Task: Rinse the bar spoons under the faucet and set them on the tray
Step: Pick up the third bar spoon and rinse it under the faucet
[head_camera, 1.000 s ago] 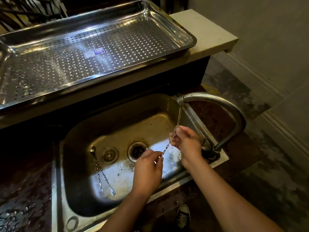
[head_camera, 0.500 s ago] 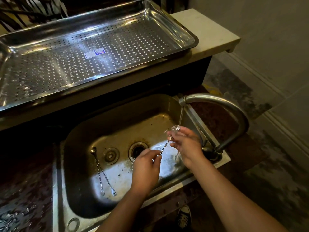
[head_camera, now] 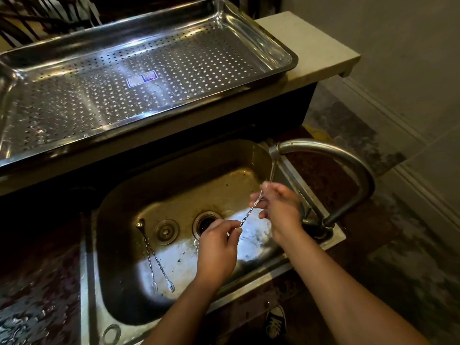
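Observation:
A twisted steel bar spoon (head_camera: 246,215) slants across the sink (head_camera: 174,170) under the running faucet (head_camera: 328,155). My left hand (head_camera: 217,247) pinches its lower end. My right hand (head_camera: 280,207) holds the upper end between fingers and thumb, right where the water stream lands. Two more bar spoons (head_camera: 155,260) lie crossed on the sink floor at the left, fork ends toward me. The perforated steel tray (head_camera: 219,28) sits on the ledge behind the sink, with nothing on it but a sticker.
A drain hole (head_camera: 206,221) and a loose strainer plug (head_camera: 166,231) lie in the sink bottom. The wet dark counter (head_camera: 37,295) runs along the left. Tiled floor and a wall are at the right; a shoe (head_camera: 275,324) shows below.
The spoon's upper end and my right hand have stayed in the stream, the fingers shifting along the shaft. My left hand has kept its pinch. The view has shifted a little.

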The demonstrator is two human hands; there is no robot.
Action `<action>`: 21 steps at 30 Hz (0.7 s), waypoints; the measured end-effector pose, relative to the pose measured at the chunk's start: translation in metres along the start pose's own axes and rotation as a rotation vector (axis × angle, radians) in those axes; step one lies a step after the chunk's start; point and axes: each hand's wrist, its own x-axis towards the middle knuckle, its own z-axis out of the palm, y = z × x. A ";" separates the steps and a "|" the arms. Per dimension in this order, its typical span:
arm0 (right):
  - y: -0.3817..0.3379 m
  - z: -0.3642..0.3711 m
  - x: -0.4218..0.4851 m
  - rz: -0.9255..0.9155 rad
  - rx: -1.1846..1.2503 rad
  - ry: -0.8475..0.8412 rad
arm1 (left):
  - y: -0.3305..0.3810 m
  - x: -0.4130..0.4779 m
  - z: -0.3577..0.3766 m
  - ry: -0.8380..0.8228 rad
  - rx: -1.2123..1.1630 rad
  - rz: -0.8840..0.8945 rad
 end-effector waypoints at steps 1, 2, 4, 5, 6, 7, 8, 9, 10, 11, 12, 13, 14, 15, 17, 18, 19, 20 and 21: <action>0.001 0.000 -0.002 -0.003 0.004 -0.054 | 0.000 0.001 0.001 0.006 -0.009 -0.015; 0.002 0.001 -0.005 0.008 0.012 -0.110 | -0.001 0.003 0.001 0.007 -0.016 -0.030; 0.003 0.001 -0.008 0.008 -0.013 -0.168 | -0.003 0.004 0.001 0.002 -0.023 -0.049; 0.002 -0.001 -0.007 0.000 -0.021 -0.161 | -0.004 0.004 0.001 -0.001 -0.029 -0.051; -0.002 -0.001 -0.007 -0.002 -0.012 -0.134 | -0.005 0.004 0.001 -0.003 -0.037 -0.051; -0.004 -0.001 -0.004 -0.007 -0.009 -0.102 | -0.005 0.004 0.002 -0.005 -0.046 -0.049; -0.007 0.000 -0.005 -0.006 -0.004 -0.080 | -0.005 0.003 0.003 -0.005 -0.052 -0.046; -0.007 0.000 -0.003 -0.009 0.008 -0.073 | -0.004 0.004 0.003 -0.004 -0.053 -0.043; -0.007 0.000 -0.004 -0.002 0.029 -0.097 | -0.003 0.005 0.004 -0.001 -0.051 -0.046; -0.006 0.000 -0.005 -0.002 0.048 -0.139 | -0.002 0.006 0.005 0.002 -0.058 -0.056; -0.005 0.001 -0.008 0.005 0.065 -0.193 | -0.001 0.007 0.005 0.001 -0.080 -0.079; -0.003 -0.001 -0.008 -0.002 0.070 -0.232 | 0.001 0.008 0.005 -0.005 -0.120 -0.113; -0.003 -0.002 -0.009 -0.009 0.073 -0.246 | 0.002 0.009 0.005 -0.017 -0.166 -0.152; -0.004 -0.003 -0.009 -0.022 0.079 -0.237 | 0.003 0.009 0.005 -0.032 -0.203 -0.186; -0.010 -0.004 -0.007 -0.032 0.113 -0.177 | 0.004 0.008 0.004 -0.073 -0.259 -0.223; -0.012 -0.004 -0.005 -0.036 0.125 -0.145 | 0.005 0.008 0.004 -0.100 -0.301 -0.237; -0.012 -0.004 -0.004 -0.036 0.130 -0.117 | 0.007 0.008 0.004 -0.126 -0.352 -0.254; -0.011 -0.003 -0.004 -0.025 0.136 -0.098 | 0.009 0.009 0.004 -0.148 -0.395 -0.271; -0.009 -0.003 -0.004 -0.014 0.132 -0.081 | 0.010 0.010 0.005 -0.161 -0.419 -0.286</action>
